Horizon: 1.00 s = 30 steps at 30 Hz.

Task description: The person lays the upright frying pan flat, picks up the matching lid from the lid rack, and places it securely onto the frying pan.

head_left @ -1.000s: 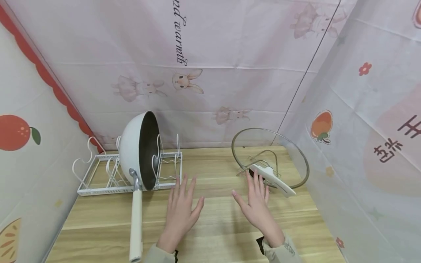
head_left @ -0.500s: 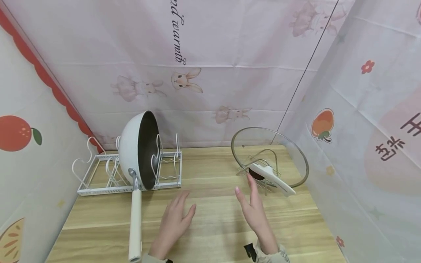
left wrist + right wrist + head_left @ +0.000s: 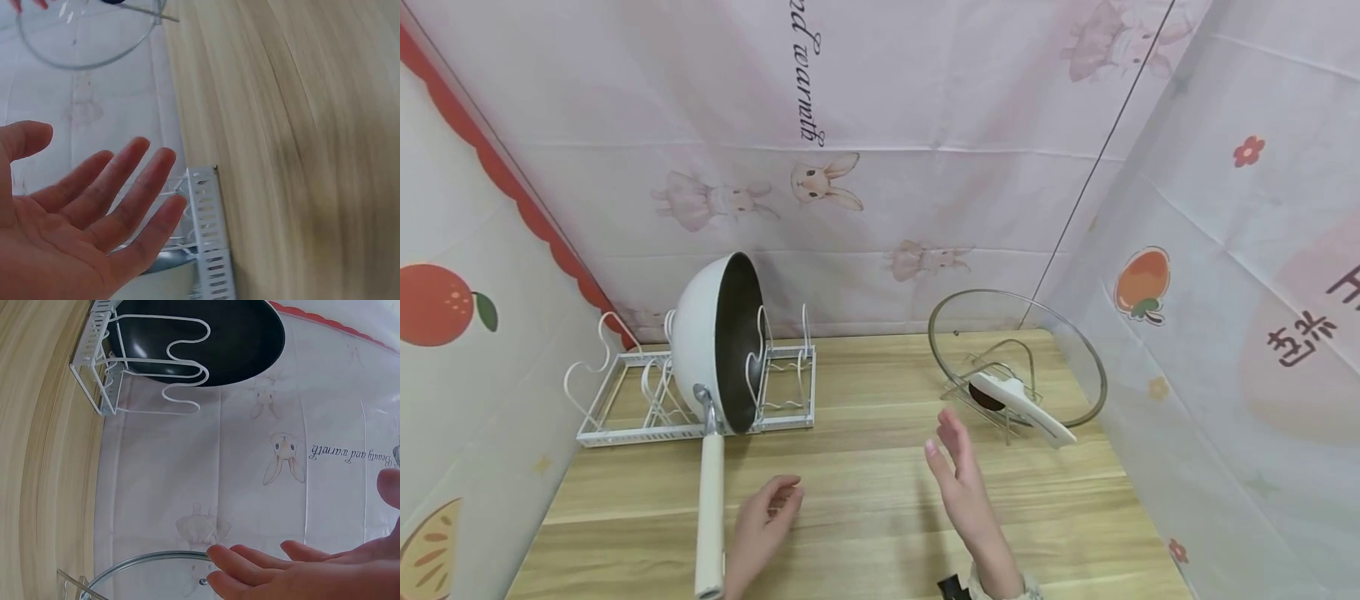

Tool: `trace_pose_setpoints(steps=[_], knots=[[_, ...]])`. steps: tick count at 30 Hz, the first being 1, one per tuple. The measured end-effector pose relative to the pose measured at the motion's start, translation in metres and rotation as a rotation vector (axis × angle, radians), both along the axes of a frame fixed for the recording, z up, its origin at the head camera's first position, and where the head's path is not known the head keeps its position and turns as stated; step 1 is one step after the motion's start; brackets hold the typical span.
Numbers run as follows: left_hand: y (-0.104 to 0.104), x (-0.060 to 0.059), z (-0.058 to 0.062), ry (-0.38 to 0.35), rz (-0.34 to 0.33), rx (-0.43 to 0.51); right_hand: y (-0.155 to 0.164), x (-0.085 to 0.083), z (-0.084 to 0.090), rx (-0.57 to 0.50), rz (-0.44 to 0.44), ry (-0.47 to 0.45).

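A white wok (image 3: 694, 346) with a dark inside stands on its side in a white wire pan rack (image 3: 643, 434), its cream handle (image 3: 710, 508) jutting toward me. My left hand (image 3: 756, 529) is over the table right of that handle, holding nothing; in the left wrist view its fingers (image 3: 134, 200) are spread and slightly bent. To the right, a glass lid (image 3: 1067, 371) with a white handle (image 3: 1022, 408) leans in a small wire stand (image 3: 1007, 433). Just short of the lid, my right hand (image 3: 970, 496) is raised, thumb apart from the fingers, gripping nothing.
The wood-grain table (image 3: 865, 517) runs back to a printed cloth wall (image 3: 880, 208). Similar printed cloths close off the left side (image 3: 475, 417) and the right side (image 3: 1210, 400).
Both hands have drawn back toward me, the left also shifting left and curling loosely, the right turning edge-on away from the lid. The wok, rack and lid have stayed put.
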<state>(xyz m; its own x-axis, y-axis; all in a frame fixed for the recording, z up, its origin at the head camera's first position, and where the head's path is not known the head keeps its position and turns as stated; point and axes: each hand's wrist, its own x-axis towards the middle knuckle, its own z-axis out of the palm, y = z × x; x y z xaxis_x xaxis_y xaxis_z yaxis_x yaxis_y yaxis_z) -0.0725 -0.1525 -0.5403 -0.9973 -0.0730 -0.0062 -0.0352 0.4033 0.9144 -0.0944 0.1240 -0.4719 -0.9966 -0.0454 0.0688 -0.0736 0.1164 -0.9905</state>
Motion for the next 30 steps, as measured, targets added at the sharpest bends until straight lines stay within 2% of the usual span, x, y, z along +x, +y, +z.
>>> trace_pose_setpoints(steps=[2,4,5,7,11,12,14,17,20,22,26,30], knots=[[-0.005,0.002,-0.001,-0.021,0.017,0.137,-0.003,0.000,0.000,-0.007,0.012,-0.002],[-0.012,0.002,-0.005,-0.053,0.004,0.294,-0.007,0.000,-0.001,-0.017,0.024,-0.010],[-0.020,0.000,-0.015,-0.028,-0.058,0.388,-0.009,0.000,0.000,-0.029,0.030,-0.012],[-0.035,-0.004,-0.023,-0.051,-0.170,0.555,-0.013,0.001,0.000,-0.059,0.045,-0.015],[-0.071,-0.015,-0.038,-0.155,-0.543,0.982,-0.023,0.002,0.002,-0.113,0.085,-0.035],[-0.076,-0.016,-0.033,-0.205,-0.568,1.055,-0.025,0.002,0.003,-0.124,0.092,-0.040],[-0.087,-0.018,-0.029,-0.231,-0.682,1.219,-0.031,0.002,0.005,-0.134,0.107,-0.050],[-0.093,-0.013,-0.009,-0.230,-0.719,1.394,-0.041,0.004,0.008,-0.151,0.128,-0.068],[-0.097,-0.005,0.015,-0.215,-0.707,1.475,-0.051,0.005,0.010,-0.164,0.157,-0.091],[-0.102,-0.004,0.024,-0.202,-0.695,1.455,-0.058,0.006,0.011,-0.176,0.183,-0.103],[-0.111,-0.003,0.037,-0.172,-0.658,1.295,-0.072,0.008,0.014,-0.208,0.238,-0.132],[-0.116,-0.002,0.047,-0.133,-0.580,1.096,-0.087,0.010,0.015,-0.247,0.269,-0.155]])
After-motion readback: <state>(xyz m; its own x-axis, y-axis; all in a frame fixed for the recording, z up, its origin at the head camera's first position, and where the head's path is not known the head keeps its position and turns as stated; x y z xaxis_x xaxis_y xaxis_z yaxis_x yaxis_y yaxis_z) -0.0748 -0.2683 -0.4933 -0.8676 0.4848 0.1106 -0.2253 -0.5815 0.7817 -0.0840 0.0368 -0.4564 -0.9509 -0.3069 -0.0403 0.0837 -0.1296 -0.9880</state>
